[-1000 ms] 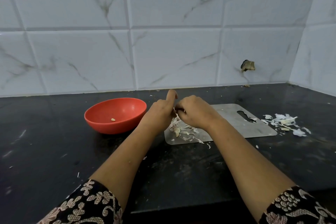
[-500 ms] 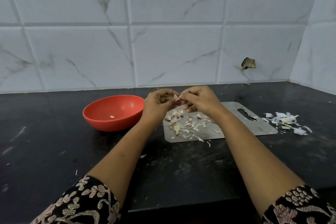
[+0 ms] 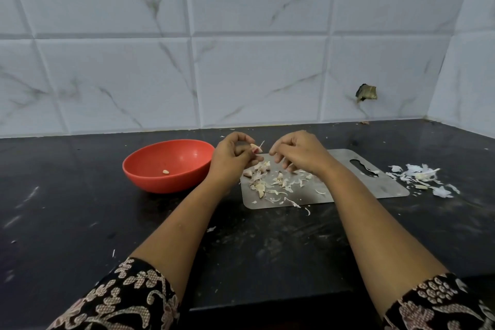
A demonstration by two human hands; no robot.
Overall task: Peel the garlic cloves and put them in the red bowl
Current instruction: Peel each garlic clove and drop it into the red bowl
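While your left hand [image 3: 230,158] pinches a garlic clove [image 3: 255,148] in curled fingertips just above the left end of the steel board [image 3: 375,187], a strip of skin sticks up from it, so I judge that clove only partly peeled. Your right hand [image 3: 297,153] hangs over the board too, just apart from the clove, fingers curled; whether it pinches a sliver of skin I cannot tell. Beneath both hands, on the board's left half, lies a litter of cloves and loose skins [image 3: 258,182]; how many whole cloves are among them is hard to count. Left of the board stands the red bowl [image 3: 139,169], with a single peeled clove [image 3: 165,172] inside. Right of the board, on the dark counter [image 3: 80,222], lies a heap of cast-off skins [image 3: 423,179]. You are early on, by my reckoning: one clove delivered, one in hand, several to go.
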